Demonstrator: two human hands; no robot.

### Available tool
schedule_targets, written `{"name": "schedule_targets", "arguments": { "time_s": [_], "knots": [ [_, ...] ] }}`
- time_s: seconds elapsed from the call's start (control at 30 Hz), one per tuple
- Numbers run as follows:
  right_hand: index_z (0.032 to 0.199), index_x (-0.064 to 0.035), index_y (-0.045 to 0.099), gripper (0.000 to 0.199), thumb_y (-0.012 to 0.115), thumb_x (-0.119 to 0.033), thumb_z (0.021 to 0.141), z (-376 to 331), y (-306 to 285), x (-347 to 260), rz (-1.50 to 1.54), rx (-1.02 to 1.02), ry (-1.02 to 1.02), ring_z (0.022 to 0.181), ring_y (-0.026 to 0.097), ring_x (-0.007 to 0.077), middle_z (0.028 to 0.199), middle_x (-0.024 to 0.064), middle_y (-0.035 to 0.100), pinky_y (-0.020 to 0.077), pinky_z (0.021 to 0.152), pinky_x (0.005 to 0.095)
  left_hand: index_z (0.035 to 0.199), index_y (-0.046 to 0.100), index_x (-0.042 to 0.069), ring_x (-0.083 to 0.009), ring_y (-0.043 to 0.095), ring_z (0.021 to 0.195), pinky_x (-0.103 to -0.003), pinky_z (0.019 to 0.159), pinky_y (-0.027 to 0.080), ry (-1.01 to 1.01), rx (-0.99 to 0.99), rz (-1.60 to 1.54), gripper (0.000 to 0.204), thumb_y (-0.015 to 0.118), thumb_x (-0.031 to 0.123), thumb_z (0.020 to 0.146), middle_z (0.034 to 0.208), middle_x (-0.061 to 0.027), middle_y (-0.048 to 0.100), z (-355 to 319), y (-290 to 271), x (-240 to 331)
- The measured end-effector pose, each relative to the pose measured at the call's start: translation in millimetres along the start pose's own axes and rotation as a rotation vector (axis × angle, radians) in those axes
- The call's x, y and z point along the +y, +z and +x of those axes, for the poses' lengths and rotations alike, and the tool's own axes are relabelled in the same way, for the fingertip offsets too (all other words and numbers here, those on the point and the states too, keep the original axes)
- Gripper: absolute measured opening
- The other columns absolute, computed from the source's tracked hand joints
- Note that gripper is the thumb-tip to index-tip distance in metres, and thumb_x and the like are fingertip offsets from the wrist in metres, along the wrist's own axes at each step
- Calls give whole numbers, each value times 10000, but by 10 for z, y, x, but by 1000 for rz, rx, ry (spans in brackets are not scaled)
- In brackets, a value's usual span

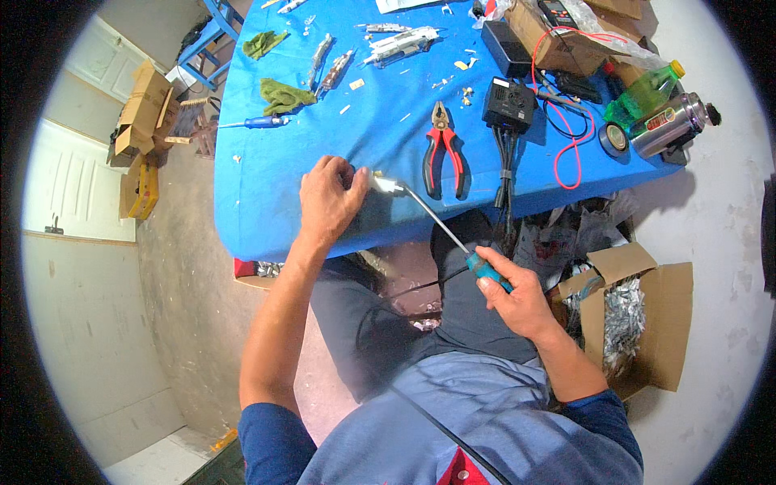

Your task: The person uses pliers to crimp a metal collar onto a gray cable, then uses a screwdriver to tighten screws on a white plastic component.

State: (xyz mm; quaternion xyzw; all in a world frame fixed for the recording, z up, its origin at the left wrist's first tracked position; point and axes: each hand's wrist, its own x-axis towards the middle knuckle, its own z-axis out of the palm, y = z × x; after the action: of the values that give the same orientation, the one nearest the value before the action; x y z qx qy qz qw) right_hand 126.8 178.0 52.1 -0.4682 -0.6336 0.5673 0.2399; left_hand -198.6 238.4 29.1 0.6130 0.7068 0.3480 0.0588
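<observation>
My left hand (331, 198) is closed on a small white plastic part (383, 183) near the front edge of the blue-covered table. Its exact kind does not show. In my right hand (517, 295) is a screwdriver (436, 218) with a teal handle; its shaft slants up and left, and the tip meets the white part. Just beyond lie red-and-black pliers (443, 152), jaws pointing away from me. A blue-handled screwdriver (263, 122) rests at the table's left, next to a crumpled green cloth (284, 96).
Long white-and-metal pieces (402, 45) lie at the back among small scraps. On the right stand a black device (508, 103) with cables, a red wire (575, 153), a green bottle (647, 93) and a steel flask (671, 125). Below, a cardboard box (675, 323) holds silvery pieces.
</observation>
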Motion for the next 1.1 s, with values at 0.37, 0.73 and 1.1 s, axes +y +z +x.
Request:
{"name": "schedule_targets", "arguments": {
  "time_s": [0.37, 0.73, 1.1],
  "knots": [
    [1290, 8, 535, 437, 609, -122, 880, 173, 241, -54, -220, 61, -188, 992, 640, 371, 1105, 252, 632, 508, 831, 389, 779, 565, -7, -268, 550, 698, -359, 677, 449, 71, 37, -97, 231, 693, 180, 825, 774, -124, 585, -225, 0, -92],
    [1276, -10, 553, 444, 647, -112, 854, 179, 270, -75, -340, 88, -170, 841, 650, 360, 963, 224, 642, 515, 739, 375, 719, 541, 14, -274, 576, 819, -365, 765, 454, 57, 180, -57, 212, 708, 111, 804, 943, -123, 637, -583, 27, -6],
    [1277, 4, 557, 437, 652, -96, 862, 283, 393, 72, -60, 115, -163, 951, 660, 210, 1094, 192, 667, 503, 824, 314, 675, 518, 32, -290, 571, 880, -379, 799, 440, 16, 187, -77, 241, 730, 103, 766, 990, -111, 633, -686, 38, 47]
  ]
}}
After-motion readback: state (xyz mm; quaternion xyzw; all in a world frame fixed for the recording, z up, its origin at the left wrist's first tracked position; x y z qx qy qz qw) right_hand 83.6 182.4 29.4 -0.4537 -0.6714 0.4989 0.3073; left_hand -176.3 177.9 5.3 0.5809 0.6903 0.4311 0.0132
